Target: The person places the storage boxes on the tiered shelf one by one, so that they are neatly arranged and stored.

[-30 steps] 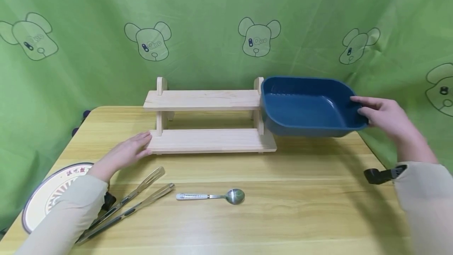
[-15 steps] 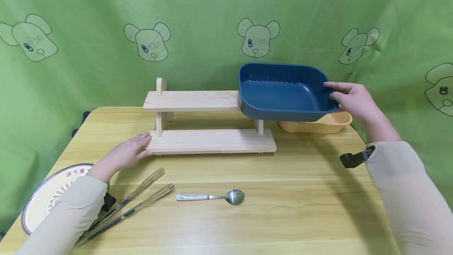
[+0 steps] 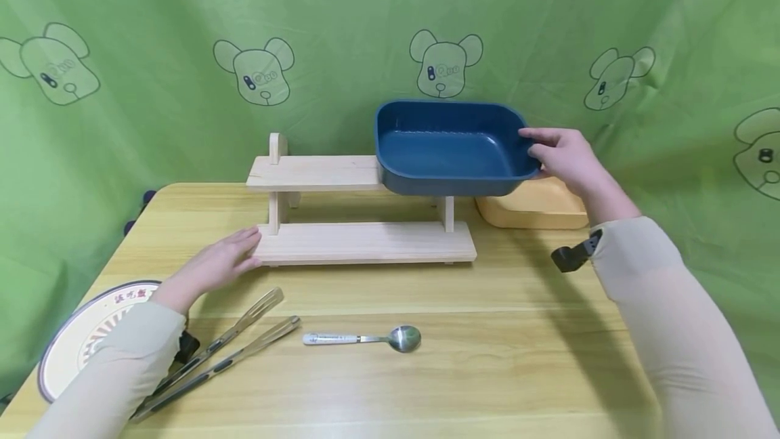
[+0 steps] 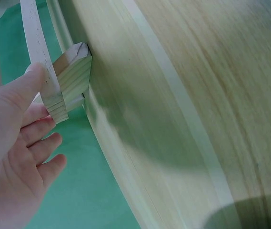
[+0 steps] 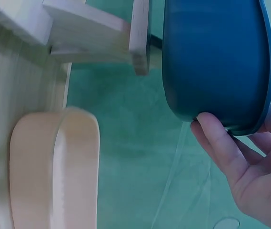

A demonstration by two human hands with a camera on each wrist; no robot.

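The right grip (image 3: 563,154) is pinching the blue basin's (image 3: 451,185) right edge; the basin is overhanging the wooden rack's (image 3: 317,173) right end, contact showing unclearly. The left grip (image 3: 222,259) is pinching the rack's lower left end. Worktop (image 3: 518,358) is extending between rack and spoon (image 3: 365,339). The basin is partly hiding the orange container (image 3: 536,214); a sleeve (image 3: 112,371) is covering part of the plate (image 3: 76,341).

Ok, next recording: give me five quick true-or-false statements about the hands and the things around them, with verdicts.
1. The right hand holds the blue basin by one end. True.
2. The spoon lies on the table, apart from the tongs. True.
3. The left hand grips the spoon. False: the left hand holds the wooden rack at an end of its lower shelf.
4. The orange basin stands on the upper shelf. False: the orange basin stands on the table beside the rack.
5. The left sleeve partly hides the plate in the head view. True.
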